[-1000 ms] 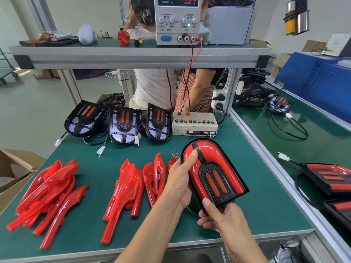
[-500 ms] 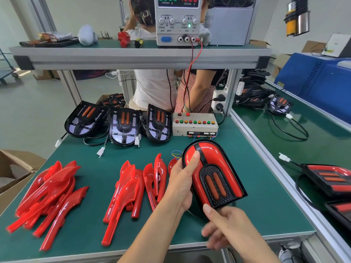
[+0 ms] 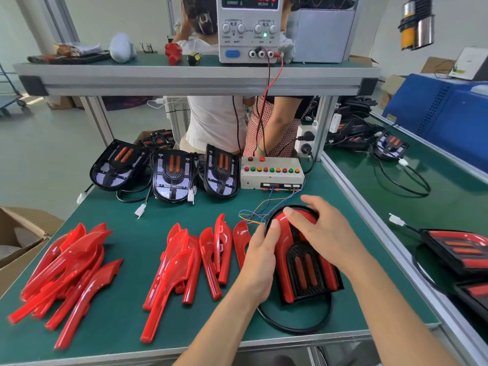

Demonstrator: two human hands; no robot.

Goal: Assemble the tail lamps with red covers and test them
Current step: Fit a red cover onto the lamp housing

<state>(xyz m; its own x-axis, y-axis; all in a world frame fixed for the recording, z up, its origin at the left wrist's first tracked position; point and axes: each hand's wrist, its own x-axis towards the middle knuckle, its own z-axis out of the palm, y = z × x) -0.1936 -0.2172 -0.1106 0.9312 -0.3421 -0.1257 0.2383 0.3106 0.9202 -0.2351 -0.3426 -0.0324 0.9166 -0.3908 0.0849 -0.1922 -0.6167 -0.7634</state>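
Here the bench [image 3: 148,233] carries a lamp [image 3: 303,270] near its front right, a red cover already on it. The right hand [image 3: 326,232] lies over the lamp's rounded top with fingers spread and nearly straight; the left hand [image 3: 260,256] grips its left edge, thumb on the cover. Pressing evenly round the rim, I'd judge, should seat the cover. The right side of the cover sits hidden under the palm, and the lamp's plug is out of sight.
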